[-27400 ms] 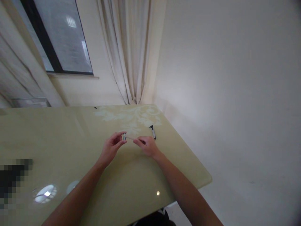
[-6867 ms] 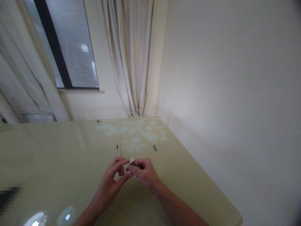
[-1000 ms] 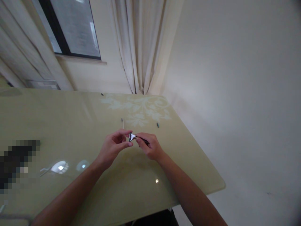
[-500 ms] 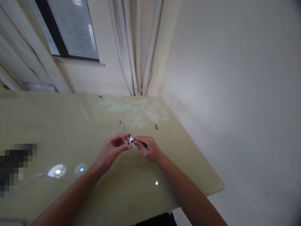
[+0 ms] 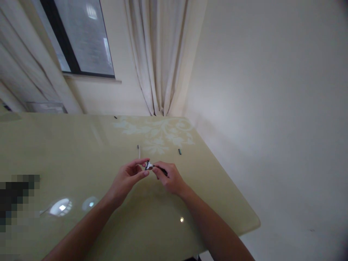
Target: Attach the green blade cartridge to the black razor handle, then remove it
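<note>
Over the glossy pale green table [image 5: 114, 232], a small razor-like object [image 5: 149, 165] with a silver and black head and a dark handle is held between both hands. My left hand [image 5: 129, 177] pinches its head between thumb and fingertips. The dark handle is wrapped by my right hand [image 5: 170, 176]. Just beyond my left hand lies a thin white stick or cable [image 5: 139, 151] with a grey tip, partly hidden by the fingers. A small dark rectangular piece [image 5: 179, 151] rests beyond my right hand.
A tiny dark item [image 5: 115, 117] lies near the table's far edge. Something dark and pixelated [image 5: 16, 192] is at the left. Behind the table are curtains [image 5: 160, 54] and a window [image 5: 84, 36]; a white wall [image 5: 272, 90] stands at the right.
The whole view has shifted slightly, so the table and hands sit lower in the picture. The razor-like object has tilted a little in my hands.
</note>
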`<state>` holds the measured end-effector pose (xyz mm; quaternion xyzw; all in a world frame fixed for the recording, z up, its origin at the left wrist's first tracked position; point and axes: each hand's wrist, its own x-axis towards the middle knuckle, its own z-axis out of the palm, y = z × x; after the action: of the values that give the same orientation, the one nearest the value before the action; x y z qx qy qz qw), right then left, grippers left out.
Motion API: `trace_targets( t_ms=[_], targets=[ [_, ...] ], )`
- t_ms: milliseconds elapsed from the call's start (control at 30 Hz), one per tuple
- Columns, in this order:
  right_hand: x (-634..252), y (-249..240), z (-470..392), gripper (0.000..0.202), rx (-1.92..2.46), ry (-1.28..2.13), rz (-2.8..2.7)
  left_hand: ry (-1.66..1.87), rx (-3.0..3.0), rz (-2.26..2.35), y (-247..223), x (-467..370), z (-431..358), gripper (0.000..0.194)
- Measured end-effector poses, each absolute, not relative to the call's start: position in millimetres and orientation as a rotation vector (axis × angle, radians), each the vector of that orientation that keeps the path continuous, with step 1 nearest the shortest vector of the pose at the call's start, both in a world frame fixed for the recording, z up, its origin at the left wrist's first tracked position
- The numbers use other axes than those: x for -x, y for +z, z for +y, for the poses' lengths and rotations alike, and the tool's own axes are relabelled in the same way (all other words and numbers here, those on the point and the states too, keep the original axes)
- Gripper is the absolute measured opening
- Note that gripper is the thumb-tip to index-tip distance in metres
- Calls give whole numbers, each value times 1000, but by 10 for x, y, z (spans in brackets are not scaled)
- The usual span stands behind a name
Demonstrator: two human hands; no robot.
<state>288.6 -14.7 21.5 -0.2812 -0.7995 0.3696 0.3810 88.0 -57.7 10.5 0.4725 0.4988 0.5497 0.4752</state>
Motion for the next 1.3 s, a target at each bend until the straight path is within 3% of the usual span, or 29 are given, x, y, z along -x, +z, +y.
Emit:
trace_targets(
  t_ms=[433,633,1100,1300],
  targets=[
    [-2889,200,-125,34,703,790,-2102,1347,-1198,1249,146,-897,-591,51],
    [-2895,215,-138,34,676,869,-2110,1306,-1235,1212,177,-863,-599,52],
    [-2867,119,-59,22,849,709,-2031,1402,-1203,1293,131,-742,-545,58],
    [-3254,110,418,31,1096,477,-1579,1301,-1423,1797,81,-541,-432,49]
  ],
)
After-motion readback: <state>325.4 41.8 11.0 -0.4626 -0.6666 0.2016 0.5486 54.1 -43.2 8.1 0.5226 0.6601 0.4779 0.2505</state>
